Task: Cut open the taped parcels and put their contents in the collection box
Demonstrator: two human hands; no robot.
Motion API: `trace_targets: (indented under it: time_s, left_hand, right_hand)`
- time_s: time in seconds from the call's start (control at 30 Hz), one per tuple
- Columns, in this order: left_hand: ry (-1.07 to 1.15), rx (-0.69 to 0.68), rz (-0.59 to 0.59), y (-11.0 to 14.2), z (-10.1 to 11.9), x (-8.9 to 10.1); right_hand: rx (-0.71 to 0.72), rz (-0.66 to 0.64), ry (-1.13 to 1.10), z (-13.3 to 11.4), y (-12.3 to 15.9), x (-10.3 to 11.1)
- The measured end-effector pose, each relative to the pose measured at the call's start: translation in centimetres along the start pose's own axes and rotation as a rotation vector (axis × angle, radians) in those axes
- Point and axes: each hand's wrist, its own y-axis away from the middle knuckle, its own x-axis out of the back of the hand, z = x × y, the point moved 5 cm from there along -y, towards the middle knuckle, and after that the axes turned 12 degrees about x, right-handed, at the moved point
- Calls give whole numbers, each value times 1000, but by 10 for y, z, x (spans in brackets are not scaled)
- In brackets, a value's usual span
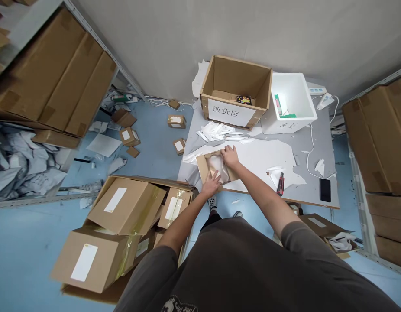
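Observation:
A small open cardboard box (203, 170) lies at the table's near edge, its flaps folded outward. Inside shows a whitish, partly see-through wrapping (216, 164); what it covers I cannot make out. My left hand (212, 183) rests at the box's near side with fingers spread and fingertips over the opening. Its far right edge is under my right hand (230, 156), whose fingers bend over the cardboard. To the right, a red and black utility knife (280, 184) lies beside scraps of white paper (276, 172).
A large carton (237, 115) and a white foam box (291, 123) stand at the table's back. A phone (325, 190) lies near the right edge. Left of me, a big carton holds several taped boxes (125, 203). Shelves with cartons (54, 73) flank both sides.

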Motion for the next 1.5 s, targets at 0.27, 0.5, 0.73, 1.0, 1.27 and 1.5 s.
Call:
trace_targets:
  time_s: [0.27, 0.5, 0.73, 1.0, 1.27, 1.5]
  left_hand:
    - [130, 49, 89, 38, 20, -11]
    - [239, 89, 162, 28, 13, 3]
    - [237, 150, 243, 10, 20, 4]
    - [244, 45, 204, 6, 15, -5]
    - [312, 63, 220, 6, 12, -7]
    - [320, 76, 217, 6, 13, -3]
  right_hand:
    - [-178, -91, -43, 16, -32, 3]
    - [-316, 158, -150, 23, -8, 12]
    - [-351, 261, -487, 1, 81, -18]
    - [-794, -132, -647, -10, 53, -85]
    - [-710, -415, -522, -2, 41, -86]
    - [-597, -382, -402, -3, 38, -90]
